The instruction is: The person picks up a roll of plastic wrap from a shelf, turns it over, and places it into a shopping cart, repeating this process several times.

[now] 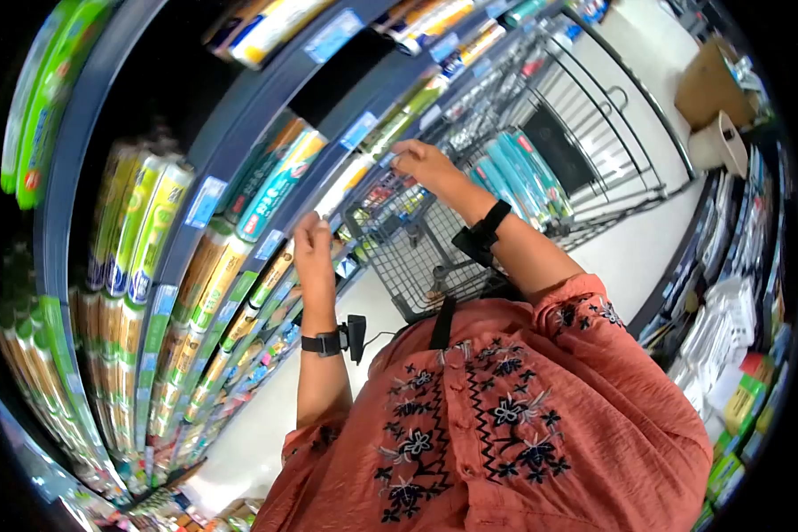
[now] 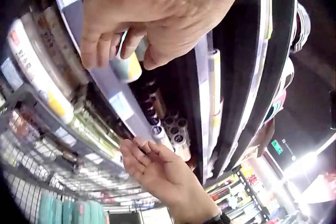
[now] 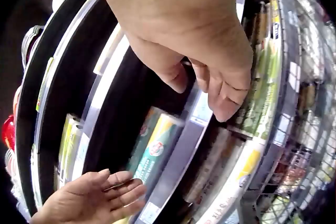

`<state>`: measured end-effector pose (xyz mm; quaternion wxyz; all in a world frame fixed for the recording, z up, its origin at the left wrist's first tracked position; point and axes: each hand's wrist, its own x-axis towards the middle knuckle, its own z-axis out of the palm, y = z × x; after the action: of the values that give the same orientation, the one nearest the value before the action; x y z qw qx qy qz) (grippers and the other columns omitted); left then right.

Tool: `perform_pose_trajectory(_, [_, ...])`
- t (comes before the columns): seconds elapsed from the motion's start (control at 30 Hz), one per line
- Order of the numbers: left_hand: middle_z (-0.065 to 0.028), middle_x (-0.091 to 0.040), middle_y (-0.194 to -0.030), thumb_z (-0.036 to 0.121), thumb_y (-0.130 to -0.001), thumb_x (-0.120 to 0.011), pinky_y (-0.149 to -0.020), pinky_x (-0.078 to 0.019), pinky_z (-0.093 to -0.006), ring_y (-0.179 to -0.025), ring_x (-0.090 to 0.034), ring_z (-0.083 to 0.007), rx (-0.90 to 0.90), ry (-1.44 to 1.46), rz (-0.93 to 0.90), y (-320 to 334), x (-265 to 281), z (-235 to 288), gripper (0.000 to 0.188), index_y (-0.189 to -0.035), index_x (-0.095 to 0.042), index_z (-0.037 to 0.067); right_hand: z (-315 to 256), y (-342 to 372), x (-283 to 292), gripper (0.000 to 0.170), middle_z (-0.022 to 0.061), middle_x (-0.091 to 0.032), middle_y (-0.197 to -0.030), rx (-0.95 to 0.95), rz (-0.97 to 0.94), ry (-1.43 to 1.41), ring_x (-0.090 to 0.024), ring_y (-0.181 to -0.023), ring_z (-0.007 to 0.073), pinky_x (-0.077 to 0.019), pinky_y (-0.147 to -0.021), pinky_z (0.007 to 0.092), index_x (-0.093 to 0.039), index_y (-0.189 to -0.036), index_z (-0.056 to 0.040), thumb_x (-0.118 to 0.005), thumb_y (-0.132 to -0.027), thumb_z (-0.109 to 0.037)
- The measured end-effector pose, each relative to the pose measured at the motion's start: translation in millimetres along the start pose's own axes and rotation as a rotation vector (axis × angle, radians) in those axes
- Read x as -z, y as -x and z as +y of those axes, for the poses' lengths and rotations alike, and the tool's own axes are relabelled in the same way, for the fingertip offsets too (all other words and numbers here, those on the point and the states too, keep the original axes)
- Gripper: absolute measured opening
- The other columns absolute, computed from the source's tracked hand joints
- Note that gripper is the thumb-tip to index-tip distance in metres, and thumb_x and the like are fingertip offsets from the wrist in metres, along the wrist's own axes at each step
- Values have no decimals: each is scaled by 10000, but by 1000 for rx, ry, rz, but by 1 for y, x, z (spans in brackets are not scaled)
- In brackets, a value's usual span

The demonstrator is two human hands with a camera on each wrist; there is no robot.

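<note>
My left hand (image 1: 313, 253) is held at the shelf edge with loosely bent fingers and nothing in its grip. In the right wrist view its fingers overlap the lower end of a teal and yellow long box (image 3: 157, 148) on a shelf. That box (image 2: 128, 65) also shows beyond the fingers in the left wrist view. Farther along the shelves, my right hand (image 1: 430, 173) hangs over the cart's near side, fingers loosely bent and holding nothing. Below it in the right wrist view lie green packages (image 3: 257, 98) and a white and yellow long package (image 3: 233, 182).
A wire shopping cart (image 1: 390, 266) stands close in front, with teal packs (image 1: 523, 177) inside. Tiered shelves (image 1: 208, 199) of long boxes and rolls run along the left. Stocked shelves (image 1: 736, 257) line the right, and a cardboard box (image 1: 709, 84) stands beyond the cart.
</note>
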<state>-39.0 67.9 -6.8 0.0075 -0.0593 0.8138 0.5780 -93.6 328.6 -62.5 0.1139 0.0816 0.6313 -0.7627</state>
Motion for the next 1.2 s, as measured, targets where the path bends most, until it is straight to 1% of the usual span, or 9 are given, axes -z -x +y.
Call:
perform_pose_trajectory(0.1, [-91, -635, -1087, 248, -980, -593, -851, -486, -285, -927, -593, -143, 109, 59, -152, 16, -43, -4, 436, -1295, -553, -50, 22, 30, 38, 323, 52, -644, -1020, -99, 90, -82, -622, -981, 158, -535, -800, 339, -595, -1209, -44, -605, -954, -242])
perform_pose_trajectory(0.17, [-90, -636, -1089, 249, -981, -597, -851, -493, -294, -936, -600, -148, 112, 7, -258, 20, -69, -14, 426, -1289, -558, -42, 32, 45, 61, 343, 52, -644, -1028, -127, 146, -123, -621, -975, 153, -528, -815, 345, -592, -1216, -22, -598, -958, -247])
perform_pose_trajectory(0.2, [-103, -625, -1191, 316, -1003, -593, -927, -506, -343, -1102, -625, -208, 151, -4, -350, 22, -81, -9, 450, -1300, -557, -20, 30, 54, 73, 375, 53, -639, -1042, -132, 160, -137, -621, -977, 156, -525, -824, 340, -585, -1232, -13, -605, -954, -265])
perform_pose_trajectory(0.33, [-91, -626, -1187, 311, -993, -602, -917, -501, -330, -1086, -630, -187, 243, -124, -529, 20, -138, -11, 428, -1285, -567, -1, 55, 79, 124, 493, 64, -624, -1073, -61, 187, -285, -623, -991, 179, -520, -847, 336, -554, -1287, 19, -634, -937, -318])
perform_pose_trajectory(0.43, [-83, -627, -1182, 306, -990, -598, -918, -499, -327, -1079, -630, -177, 354, -172, -649, 15, -183, -12, 434, -1296, -560, 1, 53, 93, 154, 517, 69, -622, -1064, -155, 267, -291, -623, -988, 188, -520, -848, 341, -539, -1301, 30, -636, -935, -321])
perform_pose_trajectory(0.7, [-85, -624, -1191, 346, -958, -616, -924, -491, -332, -1103, -613, -178, 498, -309, -845, 2, -276, -30, 528, -1336, -543, -15, 71, 92, 220, 479, 131, -639, -1116, -209, 374, -406, -647, -1005, 214, -524, -825, 332, -551, -1282, 32, -617, -931, -286])
perform_pose_trajectory(1.1, [-39, -630, -1022, 439, -952, -612, -820, -506, -339, -959, -590, -163, 458, -497, -962, -42, -369, -120, 486, -1229, -588, 40, 124, 109, 231, 430, 98, -668, -1074, -329, 385, -527, -652, -981, 187, -523, -805, 329, -548, -1273, 16, -611, -960, -273])
perform_pose_trajectory(1.13, [-144, -692, -1052, 400, -912, -669, -822, -515, -374, -966, -651, -248, 496, -452, -881, -41, -376, -126, 476, -1110, -634, -31, 126, 111, 229, 406, 49, -672, -1040, -353, 422, -524, -670, -924, 149, -507, -787, 300, -562, -1261, -18, -627, -945, -264])
perform_pose_trajectory(1.2, [-124, -683, -1014, 425, -898, -674, -756, -520, -370, -912, -644, -234, 460, -500, -878, -45, -388, -143, 499, -1126, -627, -16, 139, 113, 230, 407, 70, -670, -1070, -364, 401, -504, -676, -997, 175, -510, -792, 314, -529, -1289, -13, -611, -963, -242])
